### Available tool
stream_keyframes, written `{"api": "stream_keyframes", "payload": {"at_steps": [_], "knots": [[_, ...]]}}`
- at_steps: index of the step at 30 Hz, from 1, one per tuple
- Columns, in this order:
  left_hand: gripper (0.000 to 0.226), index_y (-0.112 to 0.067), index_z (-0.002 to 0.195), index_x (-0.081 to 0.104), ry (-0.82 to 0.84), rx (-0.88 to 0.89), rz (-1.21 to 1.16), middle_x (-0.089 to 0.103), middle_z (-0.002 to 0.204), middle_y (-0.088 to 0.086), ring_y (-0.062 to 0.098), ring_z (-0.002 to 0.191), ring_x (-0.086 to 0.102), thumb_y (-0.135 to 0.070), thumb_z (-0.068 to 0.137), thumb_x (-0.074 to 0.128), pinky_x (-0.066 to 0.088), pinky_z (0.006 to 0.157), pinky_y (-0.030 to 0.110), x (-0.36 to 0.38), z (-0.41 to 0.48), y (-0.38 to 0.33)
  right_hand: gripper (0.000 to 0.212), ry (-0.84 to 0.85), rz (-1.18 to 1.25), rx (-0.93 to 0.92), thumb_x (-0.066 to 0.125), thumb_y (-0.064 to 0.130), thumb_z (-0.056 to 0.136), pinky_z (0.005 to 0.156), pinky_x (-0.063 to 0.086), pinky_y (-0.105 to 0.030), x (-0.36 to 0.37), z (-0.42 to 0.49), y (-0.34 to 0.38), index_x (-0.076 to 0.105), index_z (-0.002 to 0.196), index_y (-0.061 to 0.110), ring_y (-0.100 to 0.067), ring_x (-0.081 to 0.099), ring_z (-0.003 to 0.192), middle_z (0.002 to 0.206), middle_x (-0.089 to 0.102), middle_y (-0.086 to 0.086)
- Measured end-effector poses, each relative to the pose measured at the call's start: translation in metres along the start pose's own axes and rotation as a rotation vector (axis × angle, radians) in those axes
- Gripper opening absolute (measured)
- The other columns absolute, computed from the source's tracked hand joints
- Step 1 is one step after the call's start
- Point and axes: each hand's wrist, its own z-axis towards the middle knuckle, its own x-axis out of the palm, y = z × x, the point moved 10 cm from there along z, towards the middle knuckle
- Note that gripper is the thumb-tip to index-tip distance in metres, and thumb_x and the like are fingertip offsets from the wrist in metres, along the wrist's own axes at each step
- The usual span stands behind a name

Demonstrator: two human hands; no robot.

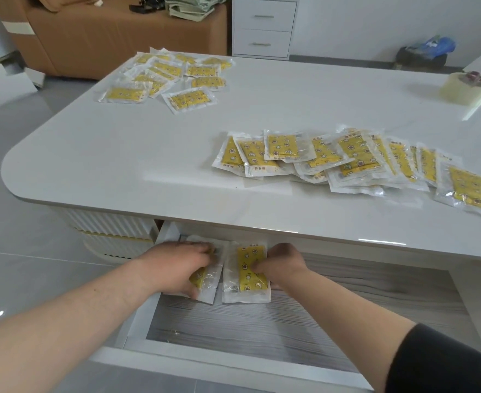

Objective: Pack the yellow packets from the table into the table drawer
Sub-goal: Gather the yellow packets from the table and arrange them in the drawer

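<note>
The table drawer (290, 330) is pulled open below the white table (137, 154); its floor is grey wood grain. Two yellow packets in clear wrap lie side by side at its back left. My left hand (174, 268) lies over the left packet (205, 282), thumb at its front edge, covering most of it. My right hand (284, 265) pinches the right edge of the right packet (248, 270), thumb on its yellow face. Several more yellow packets (347, 160) are fanned out on the near right of the tabletop. A second scatter of packets (171, 78) lies at the far left.
A pale tape roll (463, 87) with a small red object sits at the table's far right. Behind stand a brown sofa (114, 38) and a white two-drawer cabinet (263, 26). A dark bin with a blue bag (426, 52) is on the floor.
</note>
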Motion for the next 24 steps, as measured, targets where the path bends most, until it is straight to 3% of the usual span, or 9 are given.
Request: {"api": "stream_keyframes", "payload": {"at_steps": [3, 7, 9, 11, 17, 19, 20, 22, 24], "knots": [[0.077, -0.033, 0.146, 0.037, -0.009, -0.026, 0.022, 0.025, 0.160, -0.007, 0.020, 0.143, 0.033, -0.050, 0.079, 0.071, 0.034, 0.114, 0.038, 0.003, 0.001, 0.004, 0.029, -0.020, -0.214, -0.101, 0.064, 0.024, 0.080, 0.042, 0.033, -0.017, -0.004, -0.006, 0.013, 0.043, 0.063, 0.015, -0.013, 0.047, 0.052, 0.061, 0.049, 0.002], [0.074, -0.030, 0.143, 0.041, -0.018, -0.041, 0.036, 0.034, 0.154, -0.004, 0.022, 0.138, 0.040, -0.052, 0.077, 0.068, 0.037, 0.111, 0.038, 0.004, 0.001, 0.005, 0.022, -0.009, -0.088, -0.017, 0.060, 0.018, 0.085, 0.051, 0.050, -0.023, -0.009, -0.008, 0.002, 0.050, 0.066, 0.010, -0.019, 0.056, 0.046, 0.052, 0.054, -0.004], [0.074, -0.028, 0.138, 0.045, -0.027, -0.044, 0.032, 0.042, 0.147, -0.005, 0.021, 0.132, 0.045, -0.056, 0.074, 0.069, 0.041, 0.107, 0.038, 0.002, 0.001, 0.005, 0.015, 0.045, 0.095, 0.039, 0.062, 0.014, 0.086, 0.059, 0.060, -0.029, -0.007, -0.008, -0.007, 0.061, 0.078, 0.001, -0.026, 0.069, 0.056, 0.064, 0.068, -0.012], [0.077, -0.027, 0.136, 0.047, -0.025, -0.053, 0.003, 0.045, 0.144, -0.007, 0.019, 0.129, 0.047, -0.060, 0.071, 0.071, 0.042, 0.105, 0.038, 0.002, 0.003, 0.006, 0.023, 0.104, 0.215, 0.043, 0.067, 0.018, 0.088, 0.066, 0.064, -0.034, -0.002, -0.009, -0.009, 0.069, 0.093, -0.004, -0.027, 0.076, 0.070, 0.080, 0.076, -0.015], [0.071, -0.028, 0.133, 0.048, -0.029, -0.061, -0.011, 0.048, 0.138, -0.008, 0.018, 0.125, 0.049, -0.058, 0.073, 0.071, 0.044, 0.102, 0.037, 0.005, 0.005, 0.011, 0.019, 0.212, 0.358, 0.016, 0.065, 0.009, 0.090, 0.081, 0.063, -0.041, 0.009, -0.007, -0.009, 0.070, 0.104, -0.003, -0.029, 0.077, 0.085, 0.092, 0.077, -0.018], [0.069, -0.027, 0.130, 0.049, -0.029, -0.058, 0.013, 0.049, 0.134, -0.007, 0.019, 0.122, 0.050, -0.059, 0.073, 0.070, 0.043, 0.102, 0.037, 0.005, 0.005, 0.010, 0.026, 0.216, 0.336, -0.032, 0.064, 0.004, 0.089, 0.081, 0.063, -0.038, 0.008, -0.009, -0.006, 0.067, 0.115, 0.002, -0.029, 0.076, 0.089, 0.098, 0.076, -0.021], [0.068, -0.027, 0.129, 0.049, -0.029, -0.057, 0.029, 0.049, 0.132, -0.007, 0.020, 0.121, 0.050, -0.059, 0.072, 0.070, 0.043, 0.102, 0.038, 0.005, 0.005, 0.010, 0.035, 0.201, 0.274, -0.074, 0.064, 0.006, 0.089, 0.079, 0.063, -0.034, 0.006, -0.012, -0.004, 0.062, 0.124, 0.005, -0.027, 0.076, 0.088, 0.101, 0.075, -0.019], [0.066, -0.025, 0.126, 0.050, -0.032, -0.052, 0.051, 0.048, 0.129, -0.007, 0.020, 0.119, 0.049, -0.057, 0.073, 0.070, 0.042, 0.102, 0.038, 0.004, 0.004, 0.008, 0.044, 0.099, -0.126, -0.275, 0.064, 0.020, 0.090, 0.076, 0.059, -0.025, -0.003, -0.022, 0.009, 0.054, 0.133, 0.015, -0.020, 0.070, 0.090, 0.110, 0.070, -0.005], [0.063, -0.024, 0.125, 0.050, -0.035, -0.051, 0.054, 0.047, 0.128, -0.007, 0.019, 0.119, 0.049, -0.056, 0.073, 0.070, 0.042, 0.102, 0.037, 0.003, 0.003, 0.007, 0.056, -0.002, -0.527, -0.530, 0.064, 0.037, 0.090, 0.093, 0.052, -0.031, 0.003, -0.037, 0.027, 0.048, 0.142, 0.026, -0.021, 0.058, 0.113, 0.134, 0.051, -0.004]]}}
